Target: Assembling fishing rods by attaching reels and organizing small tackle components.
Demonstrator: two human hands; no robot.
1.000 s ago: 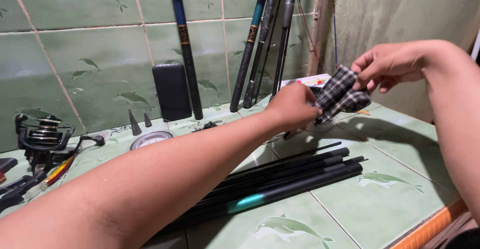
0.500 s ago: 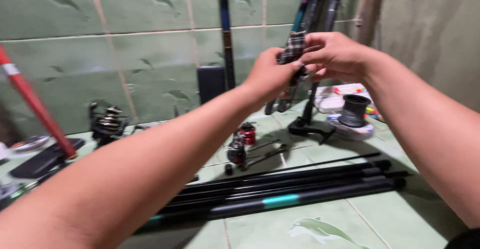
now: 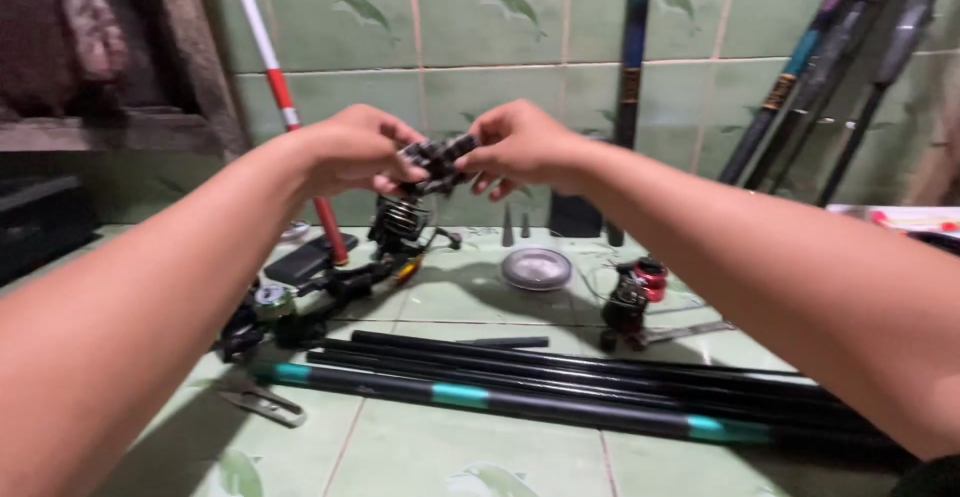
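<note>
Checked cloth (image 3: 437, 157) pinched between left hand (image 3: 352, 147) and right hand (image 3: 520, 142), both grips closed on it. Judged soft, light, limp; best held by edges.

A flat white package with red and pink markings (image 3: 905, 219) lies at the far right edge of the green tiled counter (image 3: 480, 457), near the foot of the leaning rods; only part of it shows. A flat, dark, phone-like slab (image 3: 310, 257) rests on the counter's left side, just beside the foot of a red-and-white pole (image 3: 285, 107); whether it has a screen cannot be told.
</note>
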